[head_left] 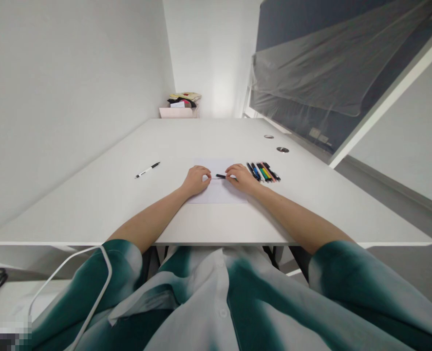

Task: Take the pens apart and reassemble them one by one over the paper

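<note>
A sheet of white paper (216, 195) lies flat on the table in front of me, under both my hands. My right hand (240, 178) is closed, with the fingertips pinched on a short black pen-like piece (220, 176) that points left over the paper. My left hand (197, 180) rests on the paper's left part, thumb and forefinger pinched together. A thin dark line runs between the two hands' fingertips; whether it is a slim rod or a mark on the paper, I cannot tell. What the left fingers hold is too small to name.
Several pens and markers (263, 172) lie in a row just right of my right hand. A white and black pen (147, 170) lies alone at the left. Two round metal discs (282, 149) are set farther right on the white table (208, 139). A pink box (175, 112) stands beyond the far edge.
</note>
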`<state>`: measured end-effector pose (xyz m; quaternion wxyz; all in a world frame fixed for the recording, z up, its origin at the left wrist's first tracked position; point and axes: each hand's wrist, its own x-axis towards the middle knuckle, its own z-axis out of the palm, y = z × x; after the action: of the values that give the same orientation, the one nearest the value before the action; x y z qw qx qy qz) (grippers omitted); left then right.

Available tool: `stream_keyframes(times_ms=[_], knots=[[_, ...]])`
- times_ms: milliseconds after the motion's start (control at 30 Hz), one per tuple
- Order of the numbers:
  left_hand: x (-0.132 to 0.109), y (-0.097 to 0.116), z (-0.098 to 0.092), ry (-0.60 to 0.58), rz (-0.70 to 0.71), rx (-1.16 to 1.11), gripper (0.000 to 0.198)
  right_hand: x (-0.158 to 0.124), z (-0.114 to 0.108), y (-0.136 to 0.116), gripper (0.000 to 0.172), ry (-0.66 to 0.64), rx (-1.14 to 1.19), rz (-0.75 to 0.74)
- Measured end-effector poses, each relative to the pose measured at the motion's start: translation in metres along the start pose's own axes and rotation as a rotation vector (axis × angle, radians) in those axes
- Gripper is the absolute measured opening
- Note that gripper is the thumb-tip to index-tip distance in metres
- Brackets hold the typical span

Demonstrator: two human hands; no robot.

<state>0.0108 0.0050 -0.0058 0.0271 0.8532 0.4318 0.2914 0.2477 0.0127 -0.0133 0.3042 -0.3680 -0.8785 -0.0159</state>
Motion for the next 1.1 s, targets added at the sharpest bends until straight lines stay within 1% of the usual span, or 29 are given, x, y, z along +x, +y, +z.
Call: stream_keyframes(times_ms=[267, 333, 467, 567, 800, 933, 1100], knots=[[0.000, 0.005, 0.000, -0.006, 0.025, -0.014, 0.013, 0.001, 0.001, -0.006, 0.014, -0.011, 0.009, -0.007], [0.000, 0.005, 0.000, -0.004, 0.025, -0.020, 0.012, 0.001, 0.000, -0.009, 0.015, -0.036, 0.001, 0.021], [-0.001, 0.008, 0.000, -0.005, 0.036, -0.027, 0.011, 0.003, -0.003, -0.018, 0.018, -0.132, -0.026, 0.105], [-0.002, 0.010, -0.001, -0.007, 0.061, -0.019, 0.011, 0.004, -0.005, -0.023, 0.020, -0.169, -0.036, 0.113], [-0.002, 0.016, -0.004, -0.018, 0.102, 0.000, 0.012, 0.004, -0.006, -0.028, 0.020, -0.167, -0.067, 0.060], [-0.002, 0.017, -0.003, -0.026, 0.126, -0.001, 0.013, 0.004, -0.007, -0.031, 0.021, -0.174, -0.079, 0.058], [-0.004, 0.016, -0.003, -0.040, 0.108, 0.026, 0.018, 0.005, -0.009, -0.031, 0.020, -0.177, -0.087, 0.073]])
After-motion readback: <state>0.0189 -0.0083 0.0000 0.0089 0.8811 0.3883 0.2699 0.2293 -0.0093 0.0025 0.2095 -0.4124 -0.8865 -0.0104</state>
